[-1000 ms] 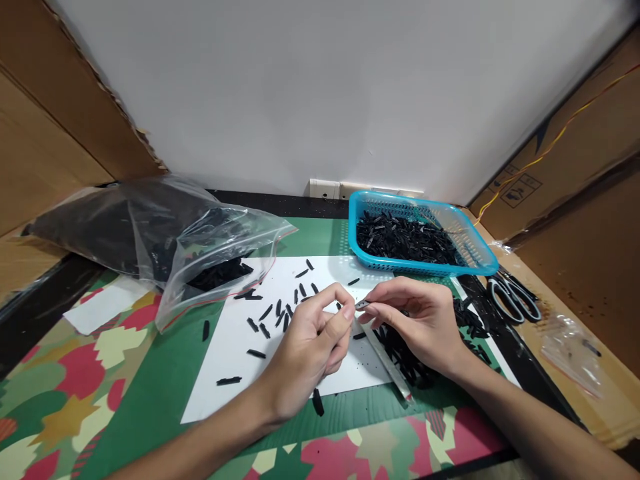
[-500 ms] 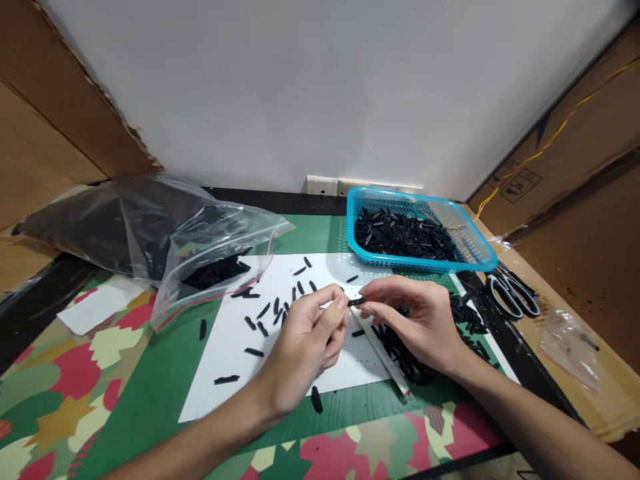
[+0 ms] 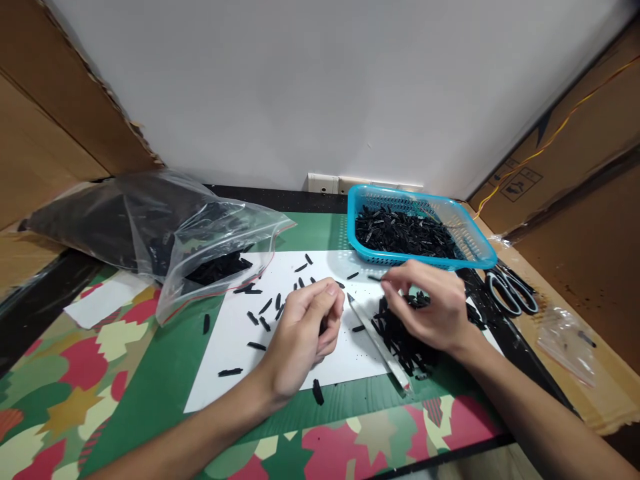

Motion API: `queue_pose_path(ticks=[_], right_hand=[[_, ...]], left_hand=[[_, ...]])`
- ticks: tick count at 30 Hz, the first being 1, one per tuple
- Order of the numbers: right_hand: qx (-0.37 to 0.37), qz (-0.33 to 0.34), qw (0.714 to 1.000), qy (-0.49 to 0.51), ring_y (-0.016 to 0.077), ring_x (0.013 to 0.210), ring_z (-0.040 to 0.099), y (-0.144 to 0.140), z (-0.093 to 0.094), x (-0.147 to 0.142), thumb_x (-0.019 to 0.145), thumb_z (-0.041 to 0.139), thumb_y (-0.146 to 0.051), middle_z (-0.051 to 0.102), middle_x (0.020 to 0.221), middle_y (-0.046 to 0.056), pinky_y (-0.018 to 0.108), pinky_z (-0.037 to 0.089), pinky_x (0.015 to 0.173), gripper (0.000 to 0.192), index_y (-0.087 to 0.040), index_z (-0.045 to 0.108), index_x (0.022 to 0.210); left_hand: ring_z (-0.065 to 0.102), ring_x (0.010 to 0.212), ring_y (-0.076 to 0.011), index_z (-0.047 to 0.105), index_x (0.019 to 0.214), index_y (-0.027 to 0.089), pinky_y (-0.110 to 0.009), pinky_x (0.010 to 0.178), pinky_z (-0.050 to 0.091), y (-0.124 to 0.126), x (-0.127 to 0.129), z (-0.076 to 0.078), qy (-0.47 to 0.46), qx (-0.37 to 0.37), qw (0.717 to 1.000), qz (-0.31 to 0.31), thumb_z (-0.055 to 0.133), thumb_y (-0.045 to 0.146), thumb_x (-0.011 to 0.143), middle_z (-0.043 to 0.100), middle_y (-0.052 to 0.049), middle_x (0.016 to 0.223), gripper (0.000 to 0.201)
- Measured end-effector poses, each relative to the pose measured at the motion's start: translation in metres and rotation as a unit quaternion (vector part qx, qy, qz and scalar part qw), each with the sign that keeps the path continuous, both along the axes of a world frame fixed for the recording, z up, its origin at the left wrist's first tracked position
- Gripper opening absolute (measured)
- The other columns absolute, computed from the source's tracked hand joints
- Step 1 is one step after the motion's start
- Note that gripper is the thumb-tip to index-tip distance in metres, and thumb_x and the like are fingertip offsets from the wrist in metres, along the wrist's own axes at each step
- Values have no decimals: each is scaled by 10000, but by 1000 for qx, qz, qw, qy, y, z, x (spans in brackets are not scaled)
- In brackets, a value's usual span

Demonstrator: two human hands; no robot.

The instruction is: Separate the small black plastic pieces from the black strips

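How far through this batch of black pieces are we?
Done: the blue basket already holds many black pieces. In hand: the right hand hovers over the pile by the ruler; the left hand is curled. Left: loose pieces on the white paper and a well-filled bag.

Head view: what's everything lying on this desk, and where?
Basket: one, blue, far right, full of black pieces.
Bag: one, clear plastic, far left, black pieces inside.
Paper: one white sheet, centre.
Loose pieces: many, black, scattered on paper.
Pile: one, black pieces, under right hand.
Scissors: one pair, black and white, right.
Mat: one, green leaf pattern, underneath.
Left hand: curled, over paper.
Right hand: over pile, blurred.
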State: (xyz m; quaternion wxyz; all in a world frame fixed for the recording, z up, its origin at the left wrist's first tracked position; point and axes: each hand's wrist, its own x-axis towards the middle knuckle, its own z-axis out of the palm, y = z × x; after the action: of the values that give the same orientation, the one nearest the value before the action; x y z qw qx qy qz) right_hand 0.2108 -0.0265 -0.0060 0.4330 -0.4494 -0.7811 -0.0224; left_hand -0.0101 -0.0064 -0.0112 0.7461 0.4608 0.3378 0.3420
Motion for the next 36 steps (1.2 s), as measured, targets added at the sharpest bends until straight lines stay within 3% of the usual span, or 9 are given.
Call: queue_pose_path(ticks=[3,6,8,11,13,15,21,27,36], right_hand=[[44,-204,977,-49,180,657,564,11,-1,26,1026,613,-260,629,698,23,335,401,675,184,-194,715,888],[2,-264,961,-81,197,703,596,17,-1,39,1030,649,-325,639,755,3,352,396,752,225,-192,708,1202],[1,-198,977,-78,196,699,594,13,0,29,1029,665,-327,630,756,4,350,397,747,232,-182,699,1206],[-17,43,995,-87,202,773,599,-4,-1,-6,1045,635,-247,676,836,54,333,420,723,124,-170,723,1088],[-71,221,964,-128,180,763,574,-17,-3,-31,1057,595,-179,692,870,52,314,425,692,148,-157,730,1113],[-106,284,938,-166,184,786,555,-27,-8,-47,1061,586,-170,700,925,57,315,442,707,188,-154,719,1194],[-142,272,937,-168,213,989,576,-28,-19,-54,1055,617,-204,711,1148,67,319,507,816,121,-210,737,1070],[-140,279,949,-35,207,935,690,-21,-7,-40,1076,546,-138,753,931,80,345,583,841,164,-171,705,1056],[-137,157,960,186,229,900,755,-12,6,-13,927,775,-94,789,939,70,390,627,825,136,-210,763,998]], left_hand=[[223,353,-49,495,754,215,-124,346,150,2,0,3,7,-8,1000,28,527,448,1038,335,103,441,369],[223,354,-53,474,740,220,-117,342,145,3,0,8,10,-28,998,52,544,433,1016,315,106,442,355],[209,357,-55,466,735,223,-116,339,139,3,0,11,9,-47,997,66,552,439,1004,300,108,445,355],[201,363,-58,469,732,225,-117,334,150,5,0,12,2,-74,994,86,568,431,987,299,108,453,342],[201,365,-60,478,739,226,-118,331,154,7,0,11,-7,-88,991,101,575,417,975,308,106,459,319],[199,364,-62,484,742,228,-120,327,150,8,-1,11,-13,-97,989,111,580,410,966,311,105,463,304],[227,357,-65,485,716,222,-127,326,165,7,-1,14,-24,-84,990,110,583,400,958,317,99,462,316],[226,346,-65,487,725,227,-133,332,153,10,-3,12,-12,-59,993,103,586,430,963,309,105,451,328],[237,358,-61,549,831,219,-146,338,130,3,-3,5,17,-82,991,-103,537,573,1011,388,94,487,397]])
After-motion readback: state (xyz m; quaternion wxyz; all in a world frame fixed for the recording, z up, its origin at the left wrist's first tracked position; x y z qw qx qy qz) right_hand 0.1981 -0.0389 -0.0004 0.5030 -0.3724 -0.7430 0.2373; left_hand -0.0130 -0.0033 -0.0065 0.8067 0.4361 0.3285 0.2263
